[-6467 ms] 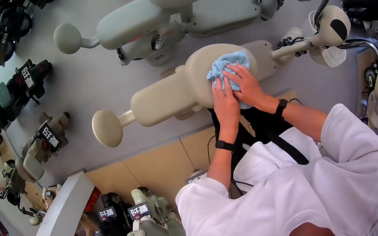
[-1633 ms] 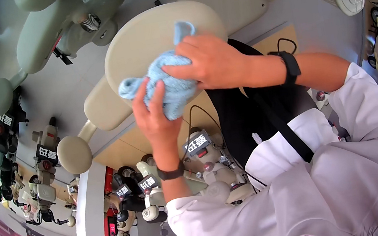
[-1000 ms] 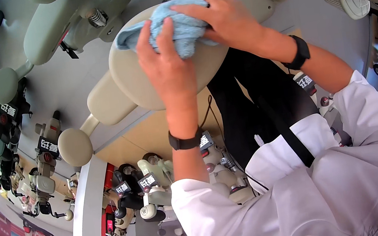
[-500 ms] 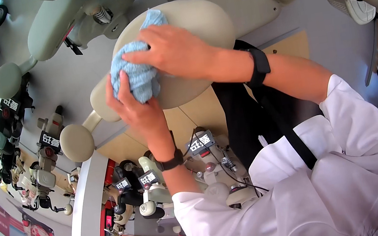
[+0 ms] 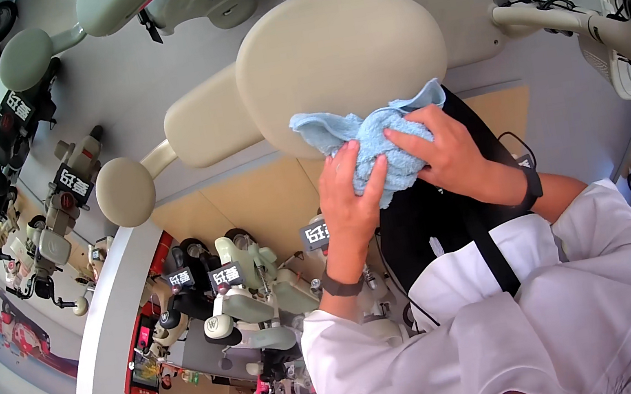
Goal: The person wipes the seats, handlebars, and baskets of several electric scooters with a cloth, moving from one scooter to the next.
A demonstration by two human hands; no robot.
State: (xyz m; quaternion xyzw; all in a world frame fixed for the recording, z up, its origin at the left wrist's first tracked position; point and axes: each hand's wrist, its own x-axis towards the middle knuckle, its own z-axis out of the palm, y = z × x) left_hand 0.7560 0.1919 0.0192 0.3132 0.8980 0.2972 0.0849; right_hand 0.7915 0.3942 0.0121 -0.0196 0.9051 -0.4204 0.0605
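Note:
A light blue terry cloth (image 5: 391,154) is bunched between my two hands at the near edge of a beige scooter saddle (image 5: 337,45). My left hand (image 5: 353,187) grips the cloth from the left, fingers pressed into it. From the right, my right hand (image 5: 448,147) holds it with the fingers curled round the bundle. Loose corners of the cloth stick up at its far side, against the saddle. To the left of the saddle lies a smaller beige rear seat (image 5: 211,119), with a round beige pad (image 5: 126,192) beyond it on a short stem.
The scooter's beige handlebar (image 5: 542,14) and white basket (image 5: 613,51) are at the right. A grey-green scooter (image 5: 124,3) stands across the far side. Several parked scooters (image 5: 251,285) line the near left, behind a white partition edge (image 5: 97,330).
Both hands have drawn the cloth from the saddle's left part toward me and to the right, down to its near edge. The cloth is now more bunched up.

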